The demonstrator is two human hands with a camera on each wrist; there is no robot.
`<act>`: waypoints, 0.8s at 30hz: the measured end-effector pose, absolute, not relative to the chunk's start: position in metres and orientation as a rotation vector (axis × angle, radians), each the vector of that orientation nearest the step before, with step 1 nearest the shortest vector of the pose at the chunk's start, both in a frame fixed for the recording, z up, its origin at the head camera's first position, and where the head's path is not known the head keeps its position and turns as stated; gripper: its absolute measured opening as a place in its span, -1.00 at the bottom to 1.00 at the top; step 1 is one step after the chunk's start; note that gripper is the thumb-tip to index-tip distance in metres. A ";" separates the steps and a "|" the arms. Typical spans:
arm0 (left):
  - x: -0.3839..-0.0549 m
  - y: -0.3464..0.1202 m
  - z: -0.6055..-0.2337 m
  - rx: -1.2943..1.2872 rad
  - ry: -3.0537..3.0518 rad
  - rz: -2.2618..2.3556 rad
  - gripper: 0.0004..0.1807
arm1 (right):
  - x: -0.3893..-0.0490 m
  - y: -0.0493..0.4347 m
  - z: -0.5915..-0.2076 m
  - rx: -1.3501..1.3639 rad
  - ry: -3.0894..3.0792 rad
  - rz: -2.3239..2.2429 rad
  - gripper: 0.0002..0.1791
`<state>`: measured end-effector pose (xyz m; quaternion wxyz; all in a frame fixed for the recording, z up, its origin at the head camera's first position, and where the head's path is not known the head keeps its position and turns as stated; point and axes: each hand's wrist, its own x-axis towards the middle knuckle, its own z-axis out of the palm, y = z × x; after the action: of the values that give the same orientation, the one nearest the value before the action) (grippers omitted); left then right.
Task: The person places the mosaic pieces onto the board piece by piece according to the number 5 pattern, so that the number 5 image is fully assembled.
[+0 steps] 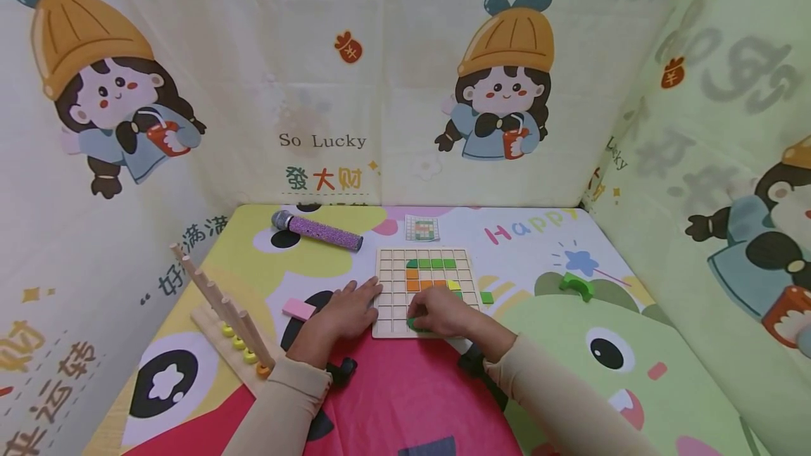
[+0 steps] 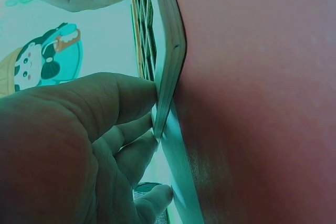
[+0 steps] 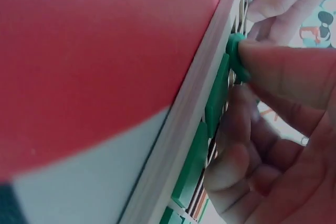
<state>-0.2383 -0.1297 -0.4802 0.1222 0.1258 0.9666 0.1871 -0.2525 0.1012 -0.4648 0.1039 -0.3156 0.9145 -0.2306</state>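
Observation:
A square wooden grid board [image 1: 388, 301] lies on the table. My left hand [image 1: 350, 312] touches its left edge with thumb and fingers extended; the left wrist view shows the thumb [image 2: 131, 98] against the board's side near a corner. Over the front part of the board, my right hand [image 1: 441, 312] pinches a dark green rounded tile [image 3: 238, 56] between thumb and finger. Green tiles [image 3: 191, 163] sit in the row beside it along the near edge. Farther up the grid are a row of green tiles [image 1: 437, 264], orange tiles [image 1: 412, 279] and a yellow one [image 1: 453, 285].
A small printed pattern card [image 1: 422, 229] lies behind the board, with a purple glittery microphone [image 1: 323, 232] to its left. Wooden pegs [image 1: 218, 301] with rings stand at left. A pink block [image 1: 298, 309], a green square [image 1: 486, 298] and a green arch [image 1: 576, 287] lie around.

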 end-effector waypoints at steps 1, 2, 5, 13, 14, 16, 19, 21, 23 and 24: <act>-0.238 -0.130 -0.480 0.367 2.821 0.547 -0.36 | -0.252 0.100 -0.465 -0.931 2.713 -0.667 -0.95; -0.238 -0.130 -0.480 0.367 2.821 0.549 -0.37 | -0.251 0.100 -0.465 -0.936 2.732 -0.649 -0.95; -0.238 -0.130 -0.480 0.365 2.821 0.555 -0.37 | -0.249 0.098 -0.465 -0.941 2.784 -0.582 -0.97; -0.238 -0.129 -0.481 0.357 2.820 0.569 -0.37 | -0.245 0.099 -0.466 -0.945 2.823 -0.536 -0.93; -0.238 -0.129 -0.481 0.356 2.820 0.570 -0.37 | -0.245 0.100 -0.466 -0.949 2.817 -0.554 -0.95; -0.237 -0.129 -0.480 0.356 2.819 0.568 -0.37 | -0.246 0.104 -0.465 -0.953 2.795 -0.613 -0.98; -0.237 -0.129 -0.479 0.358 2.816 0.569 -0.36 | -0.248 0.112 -0.464 -0.922 2.734 -0.733 -0.90; -0.237 -0.128 -0.479 0.359 2.813 0.572 -0.36 | -0.251 0.119 -0.463 -0.890 2.696 -0.808 -0.86; -0.236 -0.129 -0.478 0.356 2.812 0.571 -0.35 | -0.254 0.128 -0.464 -0.862 2.665 -0.855 -0.84; -0.236 -0.129 -0.478 0.355 2.813 0.571 -0.35 | -0.255 0.133 -0.464 -0.850 2.652 -0.881 -0.85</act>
<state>-0.2365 -0.1290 -0.4780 0.1243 0.1219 0.9650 0.1960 -0.2547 0.1327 -0.4638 0.1102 -0.2893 0.9024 -0.2998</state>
